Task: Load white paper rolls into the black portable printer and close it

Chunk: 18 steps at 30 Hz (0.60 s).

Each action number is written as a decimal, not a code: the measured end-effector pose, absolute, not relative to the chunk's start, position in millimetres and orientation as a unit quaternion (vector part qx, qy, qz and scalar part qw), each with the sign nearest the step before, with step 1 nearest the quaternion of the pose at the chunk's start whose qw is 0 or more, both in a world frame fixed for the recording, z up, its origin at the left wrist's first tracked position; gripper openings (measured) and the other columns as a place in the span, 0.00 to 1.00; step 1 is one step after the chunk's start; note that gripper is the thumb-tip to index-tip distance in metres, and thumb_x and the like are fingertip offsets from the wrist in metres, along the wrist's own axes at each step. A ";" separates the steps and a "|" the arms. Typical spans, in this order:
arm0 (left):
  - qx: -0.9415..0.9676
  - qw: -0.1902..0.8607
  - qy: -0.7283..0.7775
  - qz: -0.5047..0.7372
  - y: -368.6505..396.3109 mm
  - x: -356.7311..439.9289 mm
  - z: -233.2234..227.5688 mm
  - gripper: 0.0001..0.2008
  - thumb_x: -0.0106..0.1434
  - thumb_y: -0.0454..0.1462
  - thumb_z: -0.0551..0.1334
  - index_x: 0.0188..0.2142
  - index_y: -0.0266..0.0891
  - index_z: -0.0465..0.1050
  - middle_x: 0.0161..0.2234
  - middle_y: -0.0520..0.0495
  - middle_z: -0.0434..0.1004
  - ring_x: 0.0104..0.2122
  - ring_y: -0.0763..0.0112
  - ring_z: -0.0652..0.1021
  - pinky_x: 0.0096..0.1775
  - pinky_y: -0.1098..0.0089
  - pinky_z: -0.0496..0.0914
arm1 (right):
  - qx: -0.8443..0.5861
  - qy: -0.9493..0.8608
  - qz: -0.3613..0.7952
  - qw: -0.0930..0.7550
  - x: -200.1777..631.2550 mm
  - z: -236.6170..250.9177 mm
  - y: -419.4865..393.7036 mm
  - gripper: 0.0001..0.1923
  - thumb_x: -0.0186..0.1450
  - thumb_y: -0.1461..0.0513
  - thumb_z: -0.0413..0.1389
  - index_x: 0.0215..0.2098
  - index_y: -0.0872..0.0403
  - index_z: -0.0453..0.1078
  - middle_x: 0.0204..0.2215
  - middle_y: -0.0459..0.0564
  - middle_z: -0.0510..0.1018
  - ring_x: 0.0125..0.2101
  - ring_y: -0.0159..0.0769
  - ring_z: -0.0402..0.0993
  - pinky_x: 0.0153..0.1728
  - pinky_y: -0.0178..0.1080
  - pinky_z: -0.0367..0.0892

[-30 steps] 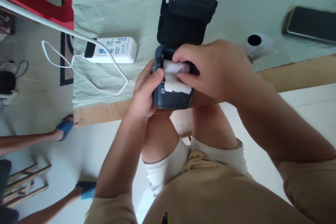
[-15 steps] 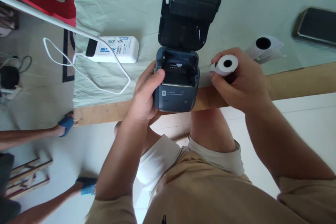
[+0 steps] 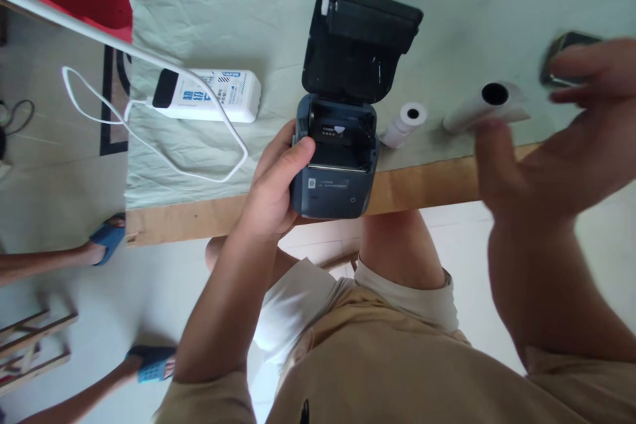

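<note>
My left hand point(image 3: 278, 179) grips the left side of a dark label printer point(image 3: 332, 192), its thumb on the rim. The printer's lid point(image 3: 355, 46) is swung up, and the paper bay inside holds no roll. To the right of the printer, a small white paper roll point(image 3: 407, 120) stands on the cloth. A larger white roll point(image 3: 477, 106) with a wide black core stands further right. My right hand point(image 3: 556, 139), blurred by motion, is beside the larger roll with thumb and fingers apart and nothing in it.
A white power bank point(image 3: 213, 94) with a white cable point(image 3: 233, 126) lies left on the green cloth point(image 3: 273, 0). A black phone point(image 3: 566, 56) is partly behind my right hand. The wooden table edge point(image 3: 422, 184) runs along the front. Another person's slippered feet point(image 3: 106, 238) are at left.
My right hand has let go of the small paper roll, which now stands on the cloth, and has moved right and opened. My left hand still holds the printer.
</note>
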<state>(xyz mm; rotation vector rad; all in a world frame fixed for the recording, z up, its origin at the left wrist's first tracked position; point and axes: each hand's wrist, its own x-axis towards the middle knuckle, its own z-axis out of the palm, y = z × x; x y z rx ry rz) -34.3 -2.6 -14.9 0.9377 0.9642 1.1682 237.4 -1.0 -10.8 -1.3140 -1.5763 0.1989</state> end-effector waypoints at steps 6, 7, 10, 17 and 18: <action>0.402 0.622 0.420 0.524 -1.7 -32.2 -16.1 0.13 0.67 0.49 0.65 0.41 0.43 0.80 0.35 0.47 0.82 0.39 0.60 0.85 0.33 0.68 0.77 | -0.590 -0.731 0.011 0.342 271.5 -29.1 33.3 0.28 0.60 0.49 0.66 0.58 0.43 0.73 0.49 0.54 0.78 0.51 0.52 0.74 0.55 0.60 0.70; 0.398 0.623 0.421 0.526 -1.7 -31.6 -15.6 0.13 0.67 0.49 0.65 0.41 0.43 0.80 0.35 0.47 0.83 0.38 0.61 0.85 0.32 0.69 0.76 | -0.597 -0.727 0.019 0.338 270.7 -30.7 35.5 0.25 0.61 0.49 0.66 0.55 0.43 0.74 0.47 0.53 0.78 0.49 0.51 0.75 0.55 0.59 0.71; 0.383 0.628 0.426 0.526 -2.1 -30.3 -13.7 0.13 0.66 0.48 0.66 0.41 0.42 0.80 0.35 0.48 0.83 0.36 0.64 0.84 0.30 0.72 0.74 | -0.579 -0.704 0.049 0.408 257.3 -22.3 30.0 0.27 0.62 0.47 0.67 0.56 0.43 0.70 0.40 0.49 0.75 0.38 0.43 0.75 0.43 0.50 0.75; 0.385 0.637 0.398 0.535 -2.6 -29.2 -14.4 0.12 0.66 0.47 0.67 0.41 0.41 0.80 0.35 0.49 0.83 0.40 0.65 0.83 0.37 0.71 0.76 | -0.391 -0.775 0.057 0.494 176.2 20.9 4.1 0.17 0.65 0.56 0.66 0.52 0.48 0.74 0.45 0.48 0.80 0.38 0.34 0.76 0.38 0.39 0.71; 0.387 0.634 0.394 0.541 -2.7 -29.1 -14.8 0.12 0.66 0.46 0.67 0.41 0.41 0.80 0.36 0.49 0.83 0.42 0.64 0.84 0.39 0.71 0.76 | -0.389 -0.793 0.037 0.467 165.5 22.4 4.3 0.16 0.66 0.60 0.65 0.52 0.48 0.74 0.46 0.49 0.81 0.41 0.36 0.77 0.42 0.40 0.72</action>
